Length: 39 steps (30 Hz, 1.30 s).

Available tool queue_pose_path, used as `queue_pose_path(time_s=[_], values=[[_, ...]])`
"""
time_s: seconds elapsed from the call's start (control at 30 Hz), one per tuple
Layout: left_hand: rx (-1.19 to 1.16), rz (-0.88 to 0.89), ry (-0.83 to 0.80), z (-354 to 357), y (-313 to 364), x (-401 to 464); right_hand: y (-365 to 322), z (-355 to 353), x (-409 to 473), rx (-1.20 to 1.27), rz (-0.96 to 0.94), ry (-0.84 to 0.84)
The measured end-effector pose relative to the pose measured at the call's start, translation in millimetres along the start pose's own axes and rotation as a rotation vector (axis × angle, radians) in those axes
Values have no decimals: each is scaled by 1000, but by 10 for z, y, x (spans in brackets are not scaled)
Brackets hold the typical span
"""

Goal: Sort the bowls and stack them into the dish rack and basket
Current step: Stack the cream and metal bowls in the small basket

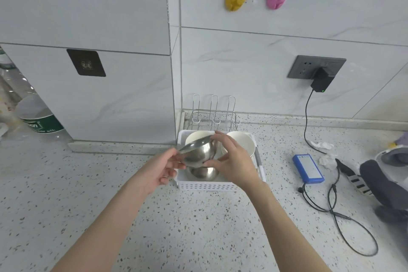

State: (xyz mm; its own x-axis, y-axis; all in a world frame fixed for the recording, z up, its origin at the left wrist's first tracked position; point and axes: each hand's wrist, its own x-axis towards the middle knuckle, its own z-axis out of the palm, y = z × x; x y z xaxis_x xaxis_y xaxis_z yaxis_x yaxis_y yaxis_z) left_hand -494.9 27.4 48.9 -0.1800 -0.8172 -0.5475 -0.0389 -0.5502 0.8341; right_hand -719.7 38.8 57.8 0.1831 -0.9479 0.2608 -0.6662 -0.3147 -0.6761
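Observation:
A steel bowl is tilted in the air above the white basket. My left hand pinches its left rim, and my right hand grips its right side with curled fingers. Below it, inside the basket, sits another steel bowl. Two white bowls stand at the back of the basket, one on the left and one on the right, both partly hidden by my hands. A wire dish rack stands behind the basket against the wall.
A blue power pack with black cables lies right of the basket. Dark grey gear and crumpled tissue lie at the far right. A charger hangs from the wall socket. Plastic bottles stand at the far left.

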Motion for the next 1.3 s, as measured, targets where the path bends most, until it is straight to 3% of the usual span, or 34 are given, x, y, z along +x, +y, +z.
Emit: queue_pose_path(time_s=[0.47, 0.67, 1.0, 1.3], values=[[341, 148, 225, 216, 251, 433, 290, -53, 242, 404, 422, 0], [517, 115, 236, 244, 223, 511, 410, 23, 319, 369, 518, -56], [452, 26, 169, 207, 119, 619, 551, 174, 421, 283, 588, -163], [351, -64, 71, 116, 18, 737, 604, 208, 381, 197, 534, -254]])
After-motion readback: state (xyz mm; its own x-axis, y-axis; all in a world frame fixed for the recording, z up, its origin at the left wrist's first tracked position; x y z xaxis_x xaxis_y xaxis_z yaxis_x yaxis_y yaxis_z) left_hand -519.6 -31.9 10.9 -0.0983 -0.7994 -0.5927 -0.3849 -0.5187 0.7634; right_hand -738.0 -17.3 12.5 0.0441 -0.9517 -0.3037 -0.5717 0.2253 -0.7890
